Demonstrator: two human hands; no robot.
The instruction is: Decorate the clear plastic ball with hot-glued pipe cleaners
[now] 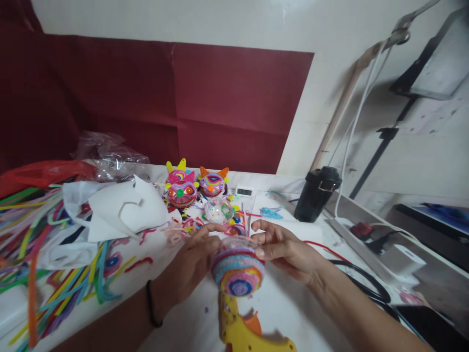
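Note:
Between my hands is a ball (240, 271) banded with fuzzy pipe cleaners in blue, pink, orange and red rings; its upper part is clear plastic. My left hand (200, 252) grips the ball's left side, fingers bent over the top edge. On the other side, my right hand (278, 247) pinches the right edge near the dark red band, thumb in front. Below the ball lies a yellow glue gun (244, 332) with an orange trigger, partly cut off by the frame. Beyond my fingers rests a clear plastic dome (219, 210) with small colourful bits.
Finished-looking pipe-cleaner faces (182, 193) stand at the back. Loose pipe cleaners (73, 288) and white sheets (126, 208) cover the left side. To the right are a black cup (317, 194), a power strip (366, 249) and black cable (366, 281). A small digital display (244, 191) sits near the wall.

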